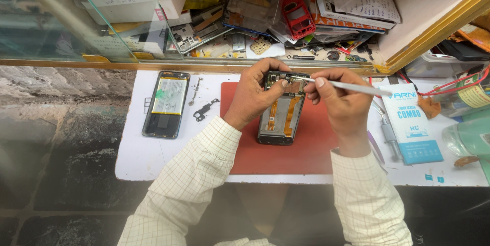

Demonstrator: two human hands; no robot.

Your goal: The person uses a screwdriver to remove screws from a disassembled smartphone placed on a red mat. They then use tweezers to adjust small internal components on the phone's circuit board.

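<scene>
We worked on an opened phone (282, 111) that lay with its back cover off on a red mat (306, 149) near the middle of the white desk (132, 154). Its orange flex cables and upper board were exposed.

Our left hand (253, 95) was closed over the phone's upper left corner, thumb and fingers pinching the frame to steady it. Our right hand (343, 103) was closed on a slim white tool (352, 88), held like a pen, with its tip resting at the top edge of the board. The two hands stood just apart, one at each side of the phone's upper end.

To the left, off the mat, lay a second phone body with its battery showing (166, 104), and beside it a small metal bracket (205, 109) and a thin metal strip (195, 91). To the right lay a blue and white packet (411, 123) and a screwdriver (389, 136). Behind the desk, a tray (286, 21) was heaped with spare parts.

We judged these risks:

- The tool tip could slip off the board and scratch a component or tear a flex cable if pressed too hard.
- The phone could pivot on the mat if the left hand relaxed its grip.
- The loose bracket could be brushed off the desk by a sleeve.
</scene>
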